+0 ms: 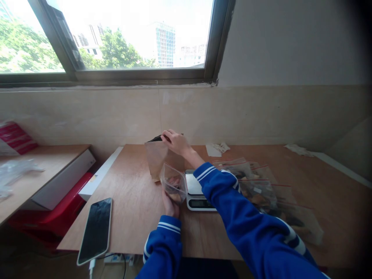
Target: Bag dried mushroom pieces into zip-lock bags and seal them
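Observation:
My right hand [176, 142] reaches across the table and pinches the top edge of an upright brown paper pouch [157, 159], at its dark opening. My left hand [170, 203] is closed round the bottom of a small clear plastic bag [173, 186] holding brownish pieces; it holds the bag up just in front of the pouch. Directly right of that bag sits a white digital kitchen scale [195, 192] with a steel top. Both my arms wear blue sleeves with white stripes.
Several clear zip bags [261, 190] with red seals and dark contents lie right of the scale. A phone [95, 230] on a cable lies at the wooden table's front left edge [130, 232]. Crumpled paper [216, 148] sits by the wall. A second table with red packaging stands at left.

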Demonstrator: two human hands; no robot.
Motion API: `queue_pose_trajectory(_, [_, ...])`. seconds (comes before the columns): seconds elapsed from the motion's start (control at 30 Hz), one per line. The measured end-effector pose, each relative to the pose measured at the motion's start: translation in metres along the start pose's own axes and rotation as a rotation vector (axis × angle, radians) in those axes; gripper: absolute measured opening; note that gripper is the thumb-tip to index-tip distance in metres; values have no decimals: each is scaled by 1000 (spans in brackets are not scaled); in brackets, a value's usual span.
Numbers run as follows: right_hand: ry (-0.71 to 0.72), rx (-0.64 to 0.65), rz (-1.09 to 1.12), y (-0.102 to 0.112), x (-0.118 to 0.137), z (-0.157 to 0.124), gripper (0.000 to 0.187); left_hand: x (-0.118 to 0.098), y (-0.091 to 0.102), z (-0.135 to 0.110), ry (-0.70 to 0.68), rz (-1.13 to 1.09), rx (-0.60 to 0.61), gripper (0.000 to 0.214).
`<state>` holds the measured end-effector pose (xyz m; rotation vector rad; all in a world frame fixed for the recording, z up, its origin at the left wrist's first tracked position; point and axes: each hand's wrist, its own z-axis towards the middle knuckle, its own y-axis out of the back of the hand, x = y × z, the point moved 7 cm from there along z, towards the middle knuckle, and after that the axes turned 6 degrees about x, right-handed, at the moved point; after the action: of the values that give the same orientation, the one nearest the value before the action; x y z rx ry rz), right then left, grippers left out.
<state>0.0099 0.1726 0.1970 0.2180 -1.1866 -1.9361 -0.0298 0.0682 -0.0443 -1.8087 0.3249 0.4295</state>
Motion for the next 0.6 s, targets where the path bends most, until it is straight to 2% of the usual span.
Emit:
queue_pose_trajectory(0.1, [-67,63,-120,-2,3,-5,36,-4,-2,-3,-15,28,-29,41])
queue_pose_trajectory(0.27, [-239,92,-206,3,3,-4,51,-7,-10,-10,7,45,-14,41])
queue_pose_trajectory(0.6, [-211,247,-216,-1,9,-5,64,-2,2,-1,4,24,-29,39])
